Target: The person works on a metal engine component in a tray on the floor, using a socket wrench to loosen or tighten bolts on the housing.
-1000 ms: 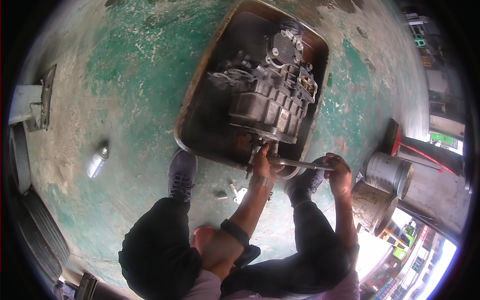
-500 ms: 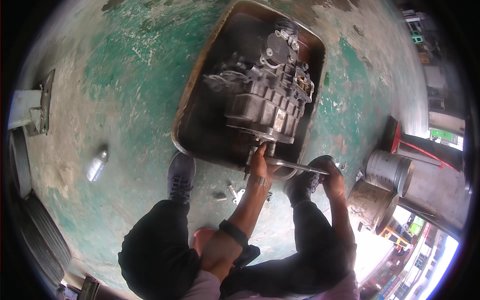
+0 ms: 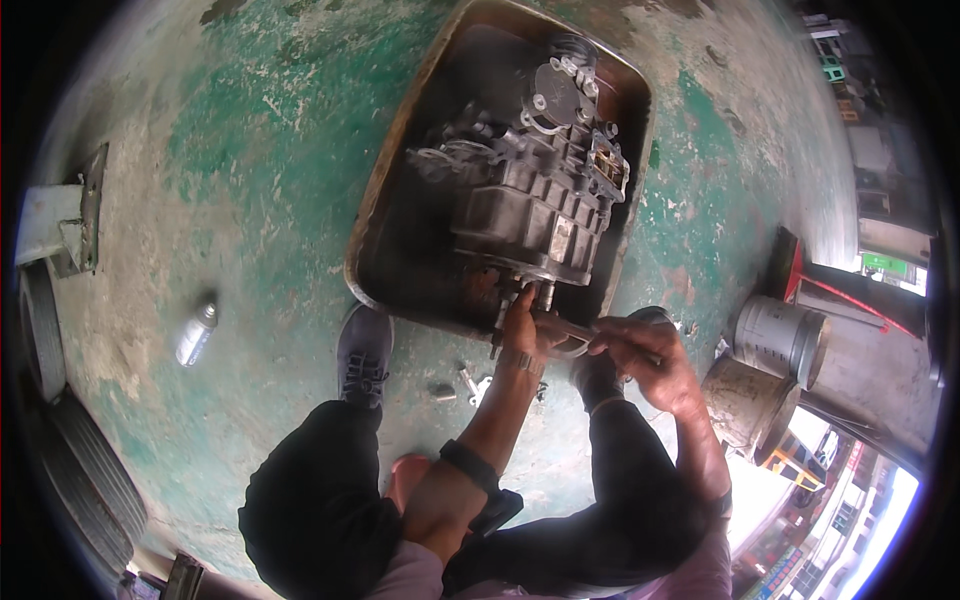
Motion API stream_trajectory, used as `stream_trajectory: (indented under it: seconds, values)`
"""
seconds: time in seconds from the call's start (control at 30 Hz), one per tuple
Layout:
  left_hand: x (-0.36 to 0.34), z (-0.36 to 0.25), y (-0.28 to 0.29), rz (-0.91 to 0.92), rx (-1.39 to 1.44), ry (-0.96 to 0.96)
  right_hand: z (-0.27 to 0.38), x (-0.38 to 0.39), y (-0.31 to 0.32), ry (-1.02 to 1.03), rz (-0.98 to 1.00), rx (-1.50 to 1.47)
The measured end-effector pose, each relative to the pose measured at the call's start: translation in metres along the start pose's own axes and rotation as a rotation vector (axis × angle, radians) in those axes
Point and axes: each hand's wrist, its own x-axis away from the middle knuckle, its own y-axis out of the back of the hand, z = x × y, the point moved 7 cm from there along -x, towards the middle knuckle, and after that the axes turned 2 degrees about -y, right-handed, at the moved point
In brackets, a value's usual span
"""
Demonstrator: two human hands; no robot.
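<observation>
A metal gearbox housing (image 3: pixel 525 220) lies in a dark, rusty-edged tray (image 3: pixel 365 225) on the green floor. My left hand (image 3: pixel 525 330) is closed around the end of a steel bar-like tool (image 3: pixel 565 330) beside the shaft fittings (image 3: pixel 515 290) at the housing's lower end; the exact grip is partly hidden. My right hand (image 3: pixel 645 355) is closed on the tool's handle, right of the left hand and over my right shoe. Small loose metal parts (image 3: pixel 470 385) lie on the floor below the tray.
A spray can (image 3: pixel 198 335) stands at left, near tires (image 3: pixel 80 465) and a metal bracket (image 3: pixel 65 215). At right are two metal buckets (image 3: pixel 770 340) and a red-edged metal object (image 3: pixel 795 265). My feet (image 3: pixel 365 355) flank the tray's near end.
My right hand has shifted leftward along the tool, toward my left hand, with its fingertips now nearer the tray rim. My left hand has stayed nearly in place at the housing.
</observation>
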Motion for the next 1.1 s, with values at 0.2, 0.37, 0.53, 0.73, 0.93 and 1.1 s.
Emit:
stream_trajectory:
  seconds: [0.2,0.37,0.53,0.73,0.93,1.1]
  values:
    - [0.004,-0.001,-0.004,0.061,-0.029,-0.004,-0.079,0.006,0.041,-0.201,-0.215,-0.385]
    - [0.014,-0.003,-0.019,0.068,0.001,-0.100,-0.196,0.014,0.054,-0.261,-0.336,-0.897]
    - [0.007,-0.013,-0.006,0.055,-0.035,-0.204,-0.251,0.018,0.015,-0.437,-0.231,-1.076]
    - [0.018,-0.012,-0.014,0.018,-0.044,-0.147,-0.199,0.025,0.042,-0.252,-0.354,-0.519]
    - [-0.010,0.004,0.001,0.015,-0.006,-0.077,-0.054,0.021,0.037,0.004,-0.142,-0.311]
    - [-0.012,0.003,0.006,0.016,0.029,-0.006,0.025,0.004,-0.012,0.362,0.096,0.181]
